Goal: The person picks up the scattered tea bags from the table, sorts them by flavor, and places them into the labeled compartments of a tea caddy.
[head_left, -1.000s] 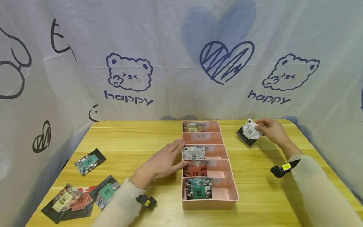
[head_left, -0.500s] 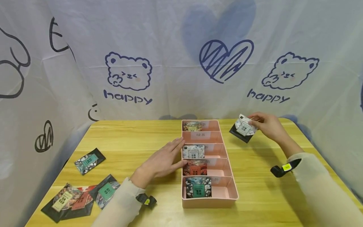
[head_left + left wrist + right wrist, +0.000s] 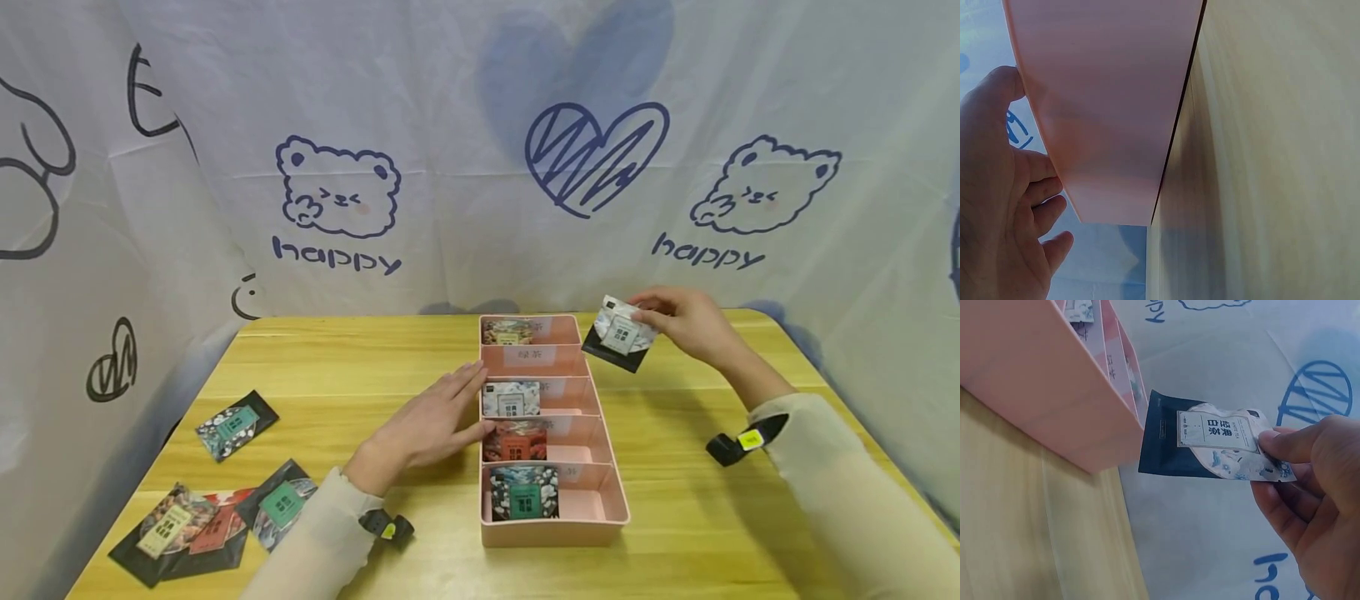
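Observation:
My right hand (image 3: 686, 323) pinches a tea sachet (image 3: 1210, 439), black with a white floral half and a white label, between thumb and fingers. The sachet is held up just right of the back part of a long pink divided box (image 3: 555, 535). My left hand (image 3: 431, 421) rests with straight fingers along the box's left rim, thumb and fingertips at the edge in the left wrist view. Inside the box stand a yellow-labelled sachet (image 3: 507, 333) at the back, a white sachet (image 3: 512, 400) in the middle, then a red sachet (image 3: 516, 442) and a green-labelled sachet (image 3: 525, 493) in front.
On the table's left lie a green-labelled floral sachet (image 3: 234, 427), a yellow-labelled sachet (image 3: 167, 532), a red-labelled sachet (image 3: 217, 533) and another green-labelled sachet (image 3: 279, 504). Paper labels mark the compartments. A white printed cloth (image 3: 465, 208) hangs behind the table.
My right hand has carried the white tea sachet leftward and slightly up, from the table's right side to beside the box. My left hand has stayed at the rim.

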A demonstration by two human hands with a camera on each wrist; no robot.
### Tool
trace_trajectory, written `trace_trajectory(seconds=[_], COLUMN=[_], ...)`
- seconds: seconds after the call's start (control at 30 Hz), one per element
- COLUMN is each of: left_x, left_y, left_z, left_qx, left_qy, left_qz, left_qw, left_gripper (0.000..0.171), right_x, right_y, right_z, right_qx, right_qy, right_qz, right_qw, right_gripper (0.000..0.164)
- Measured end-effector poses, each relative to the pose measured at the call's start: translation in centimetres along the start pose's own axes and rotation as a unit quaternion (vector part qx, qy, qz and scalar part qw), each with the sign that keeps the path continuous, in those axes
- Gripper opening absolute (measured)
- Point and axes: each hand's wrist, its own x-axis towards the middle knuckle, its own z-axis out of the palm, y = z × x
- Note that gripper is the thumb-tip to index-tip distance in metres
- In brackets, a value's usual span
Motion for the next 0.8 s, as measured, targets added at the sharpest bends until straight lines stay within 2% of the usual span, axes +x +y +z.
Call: trace_trajectory(seconds=[0.27,0.53,0.8], left_x=[0.0,0.1,0.2], left_y=[0.0,0.0,0.0], left_z=[0.1,0.1,0.0], left_qx=[-0.002,-0.002,0.001], left_qy=[0.003,0.000,-0.001], left_qz=[0.001,-0.001,-0.002], left_qw=[1.0000,1.0000,1.0000], left_gripper=[0.087,0.086,0.087], right_x=[0.4,0.8,1.5], right_y=[-1.4,-2.9,-3.9], right_z=[0.7,1.4,2.6], right_qx=[0.029,0.033,0.041], right_qy=[-0.020,-0.043,-0.090], right_qz=[-0.009,-0.028,-0.048], right_qw=[0.999,0.998,0.994], right_gripper=[0.024,0.023,0.022])
